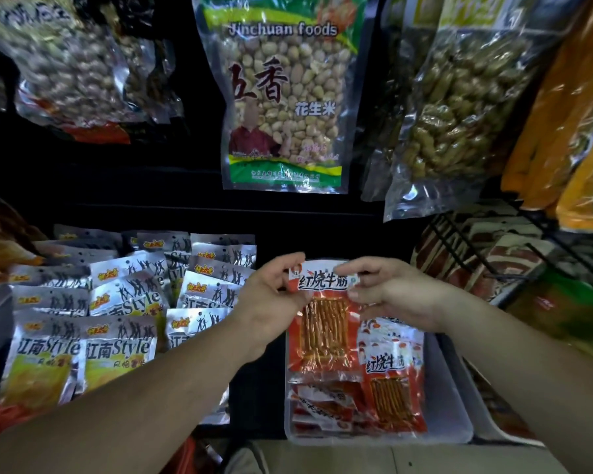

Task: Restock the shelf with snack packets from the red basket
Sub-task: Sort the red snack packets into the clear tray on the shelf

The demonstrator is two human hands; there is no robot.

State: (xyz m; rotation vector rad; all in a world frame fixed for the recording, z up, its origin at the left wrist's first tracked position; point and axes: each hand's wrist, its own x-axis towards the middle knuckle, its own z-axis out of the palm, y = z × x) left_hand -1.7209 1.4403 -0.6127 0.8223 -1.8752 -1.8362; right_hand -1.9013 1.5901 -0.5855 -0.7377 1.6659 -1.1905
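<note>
You have the red packet (324, 323) by its white header. Your left hand (274, 295) pinches the top-left corner and your right hand (387, 295) pinches the top-right, so the two hands sit close together with only the header's width between them. Neither one is free.

The packet's long axis runs 12 to 6, header at 12, with the strip of sticks hanging toward you. It sits over the far-left part of the clear tray (452, 405). Its lower end overlaps the crosswise packets (322, 405) lying at the tray's near end. Whether it already rests on them or hangs just above cannot be told from here.

Everything turns on the lie of the tray. From your hands it stretches away at 6, and its length runs the same way as the packet. You likely need no turn, only to lower the packet and let the tail settle flat. A second upright red packet (387, 381) lies just beside it at 4 o'clock (same print, same heading), so square yours against that one.

Both hands are equally near. The right hand is on the tray's inner side, while the left hand borders the silver packets (117, 336) at 9 o'clock.
</note>
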